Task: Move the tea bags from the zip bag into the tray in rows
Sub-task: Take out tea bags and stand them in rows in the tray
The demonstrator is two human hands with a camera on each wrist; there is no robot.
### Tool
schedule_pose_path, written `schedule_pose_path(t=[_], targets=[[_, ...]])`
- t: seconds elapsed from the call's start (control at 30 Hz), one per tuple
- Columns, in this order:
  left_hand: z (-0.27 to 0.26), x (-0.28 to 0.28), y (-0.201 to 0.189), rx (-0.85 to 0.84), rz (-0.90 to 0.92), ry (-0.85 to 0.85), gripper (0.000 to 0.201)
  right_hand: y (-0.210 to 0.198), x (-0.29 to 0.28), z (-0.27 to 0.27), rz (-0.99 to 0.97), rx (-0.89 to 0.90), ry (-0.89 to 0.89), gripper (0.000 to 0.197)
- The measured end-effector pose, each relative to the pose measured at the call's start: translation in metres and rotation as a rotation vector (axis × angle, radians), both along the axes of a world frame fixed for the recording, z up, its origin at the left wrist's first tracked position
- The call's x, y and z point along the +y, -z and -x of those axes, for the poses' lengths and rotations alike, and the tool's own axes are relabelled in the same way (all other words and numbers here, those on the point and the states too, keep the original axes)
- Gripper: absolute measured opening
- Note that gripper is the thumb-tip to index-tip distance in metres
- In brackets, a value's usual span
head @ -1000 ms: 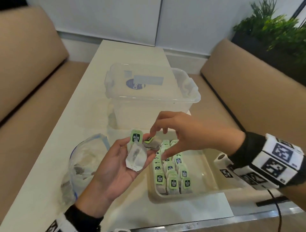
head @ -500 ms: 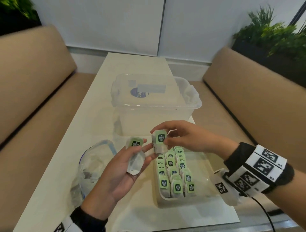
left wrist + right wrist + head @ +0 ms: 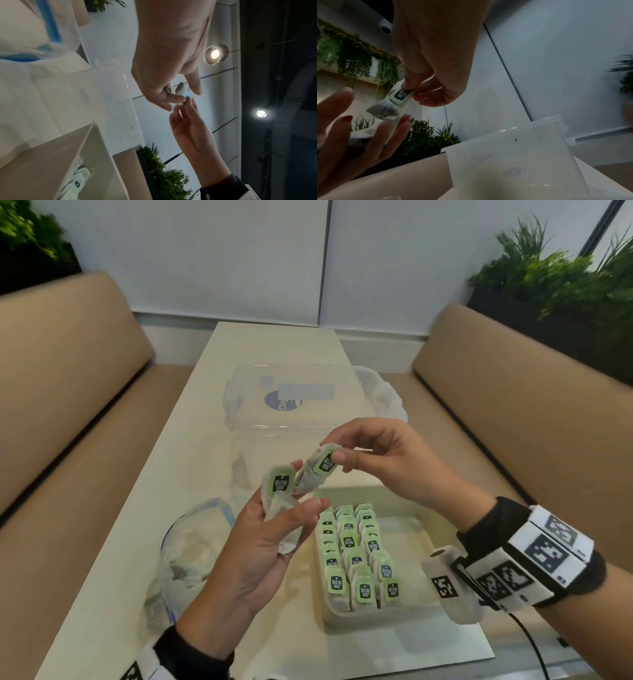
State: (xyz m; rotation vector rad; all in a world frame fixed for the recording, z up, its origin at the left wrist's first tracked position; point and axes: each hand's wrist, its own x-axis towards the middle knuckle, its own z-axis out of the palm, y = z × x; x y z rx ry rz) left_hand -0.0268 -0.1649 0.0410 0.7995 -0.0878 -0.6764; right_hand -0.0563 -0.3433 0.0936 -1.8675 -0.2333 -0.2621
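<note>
My left hand (image 3: 274, 529) is palm-up above the table and holds a white tea bag with a green tag (image 3: 279, 491) between thumb and fingers. My right hand (image 3: 373, 460) pinches a second tea bag (image 3: 318, 469) by its green tag, lifted just right of the left hand's fingertips; the same bag (image 3: 392, 104) hangs from thumb and forefinger in the right wrist view. Below them the beige tray (image 3: 407, 539) holds several tea bags (image 3: 356, 556) standing in three rows on its left side. The clear zip bag (image 3: 191, 556) with a blue seal lies at the left.
A clear lidded plastic box (image 3: 308, 412) stands on the white table (image 3: 113, 542) behind the hands. Tan bench seats (image 3: 65, 392) flank both sides of the table. Planters with green plants (image 3: 548, 278) sit behind the backrests. The tray's right half is bare.
My right hand took one tea bag from the left palm and lifted it up and to the right. The left hand kept the other bag and rose slightly.
</note>
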Motion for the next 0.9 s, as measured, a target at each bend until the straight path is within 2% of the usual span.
schedule_pose_path(t=[0.17, 0.33, 0.43, 0.63, 0.7, 0.9], targets=[[0.0, -0.005, -0.007, 0.008, 0.008, -0.124, 0.03, 0.002, 0.004, 0.0, -0.034, -0.011, 0.007, 0.008], [0.0, -0.006, -0.006, 0.028, -0.012, -0.149, 0.028, -0.001, 0.006, -0.002, -0.013, -0.007, 0.041, 0.011], [0.002, -0.008, -0.007, 0.06, -0.005, -0.138, 0.033, -0.013, 0.01, -0.002, 0.136, -0.021, 0.081, 0.01], [0.007, -0.014, -0.006, 0.082, -0.025, -0.066, 0.037, -0.052, 0.023, -0.003, 0.632, -0.1, 0.082, 0.006], [0.007, -0.014, -0.005, 0.095, -0.031, -0.051, 0.032, -0.06, 0.027, -0.005, 0.744, -0.12, 0.069, 0.005], [0.006, -0.012, -0.008, 0.096, -0.005, -0.09, 0.028, -0.062, 0.028, -0.008, 0.783, -0.078, 0.068, 0.002]])
